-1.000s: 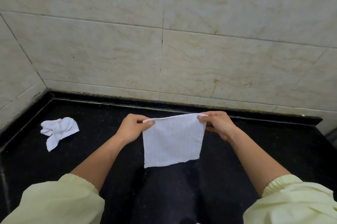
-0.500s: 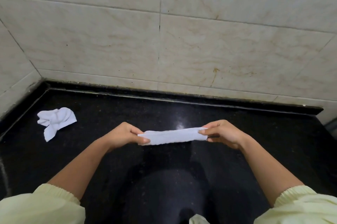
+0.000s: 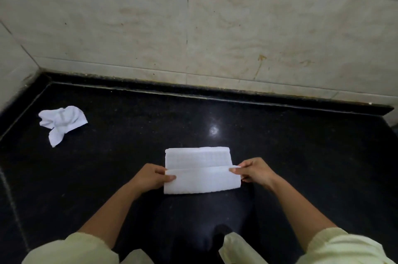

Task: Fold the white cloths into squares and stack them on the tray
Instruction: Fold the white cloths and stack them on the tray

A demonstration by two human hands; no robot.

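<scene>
The white cloth (image 3: 198,159) lies on the black surface (image 3: 301,156), long axis left to right. The left hand (image 3: 150,178) and right hand (image 3: 256,172) each pinch one end of its near flap. A crumpled cloth (image 3: 62,122) lies well left.

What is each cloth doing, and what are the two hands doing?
White cloth: flat on the black counter, near flap folded over.
Crumpled cloth: bunched up at the left, untouched.
Left hand: pinches the flap's left corner.
Right hand: pinches the flap's right corner.
</scene>
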